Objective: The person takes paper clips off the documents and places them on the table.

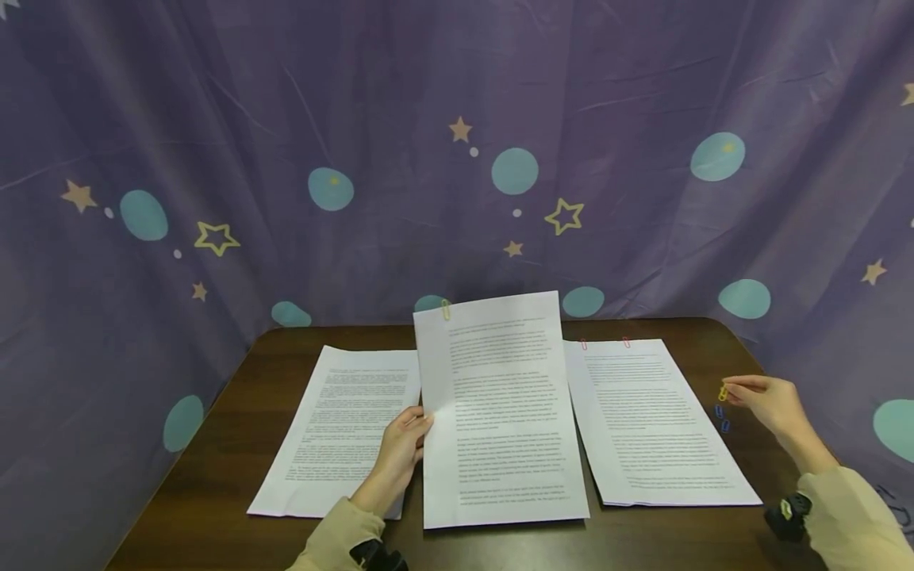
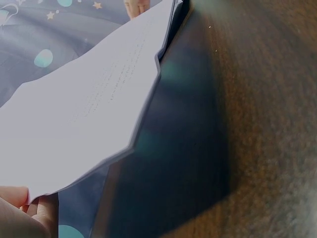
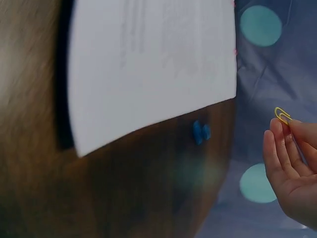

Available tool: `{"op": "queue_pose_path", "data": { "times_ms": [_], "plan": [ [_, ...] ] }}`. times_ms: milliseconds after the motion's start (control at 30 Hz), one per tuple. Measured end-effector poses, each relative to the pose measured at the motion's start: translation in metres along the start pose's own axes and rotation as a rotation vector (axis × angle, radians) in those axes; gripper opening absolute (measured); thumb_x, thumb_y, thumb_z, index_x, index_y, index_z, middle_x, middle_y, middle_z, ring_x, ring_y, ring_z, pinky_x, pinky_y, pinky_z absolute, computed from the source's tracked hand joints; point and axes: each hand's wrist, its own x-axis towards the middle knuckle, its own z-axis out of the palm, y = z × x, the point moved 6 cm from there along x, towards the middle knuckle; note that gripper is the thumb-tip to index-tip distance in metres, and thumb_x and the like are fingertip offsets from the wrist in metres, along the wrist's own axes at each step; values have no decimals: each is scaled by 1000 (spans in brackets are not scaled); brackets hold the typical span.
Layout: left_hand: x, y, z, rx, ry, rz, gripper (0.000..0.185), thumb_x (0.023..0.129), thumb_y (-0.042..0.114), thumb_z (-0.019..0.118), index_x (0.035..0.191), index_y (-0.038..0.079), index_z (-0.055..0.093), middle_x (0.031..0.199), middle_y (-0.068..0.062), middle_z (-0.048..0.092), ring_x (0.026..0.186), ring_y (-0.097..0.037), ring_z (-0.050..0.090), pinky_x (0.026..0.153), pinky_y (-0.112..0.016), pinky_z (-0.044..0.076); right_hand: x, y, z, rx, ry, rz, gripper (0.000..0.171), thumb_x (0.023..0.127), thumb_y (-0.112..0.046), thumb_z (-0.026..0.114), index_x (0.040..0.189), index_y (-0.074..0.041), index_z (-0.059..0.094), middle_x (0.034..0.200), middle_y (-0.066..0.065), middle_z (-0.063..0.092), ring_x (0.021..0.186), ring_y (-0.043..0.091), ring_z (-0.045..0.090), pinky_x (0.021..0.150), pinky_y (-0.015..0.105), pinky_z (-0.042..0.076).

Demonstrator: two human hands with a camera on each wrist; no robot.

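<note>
Once-clipped printed stack [image 1: 507, 420] held tilted up at left edge by left hand [image 1: 401, 446], between flat stacks [image 1: 660, 428]; yellow paper clip [image 1: 723, 393] pinched by right hand [image 1: 771, 406] near blue clips [image 1: 725, 426]. Pages could be splayed by one-sided grip; yellow paper clip, dropped by loosened pinch.

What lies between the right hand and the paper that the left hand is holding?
In the head view, another stack of paper lies between them, with two blue paper clips on the table near the right hand.
</note>
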Motion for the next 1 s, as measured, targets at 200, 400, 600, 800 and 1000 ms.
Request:
{"op": "queue_pose_path", "data": {
  "times_ms": [200,400,600,800,1000],
  "plan": [
    [-2,-3,-1,2,-7,-4,25,89,7,50,109,-7,46,88,-2,62,68,-10,58,55,-22,46,-21,-27,-5,19,-55,96,10,86,-8,57,86,-6,67,68,-14,62,58,1,59,50,20,49],
    [-1,-2,-1,-17,-7,2,24,88,5,49,109,-7,45,87,-1,62,67,-10,58,55,-22,45,-38,-63,-4,-56,-101,138,26,84,5,49,99,26,50,75,15,64,56,0,56,52,24,51],
    [-1,-1,-2,-17,-2,1,23,89,5,48,108,-7,45,88,-2,62,68,-10,58,55,-22,46,-38,-57,-3,-73,-126,175,26,82,8,48,100,26,49,75,16,64,56,1,56,52,25,50],
    [-1,0,-3,-18,-4,4,23,89,5,49,108,-7,45,88,-2,62,69,-10,58,56,-22,46,-35,-53,0,-46,-150,153,26,82,9,46,100,28,47,76,19,63,57,0,56,53,24,51],
    [0,-1,-3,-24,3,6,21,89,5,48,107,-7,45,87,-2,61,68,-10,58,55,-22,46,-32,-50,1,-52,-168,158,26,82,10,45,99,29,46,77,22,63,57,-1,55,53,23,51]
  ]
}}
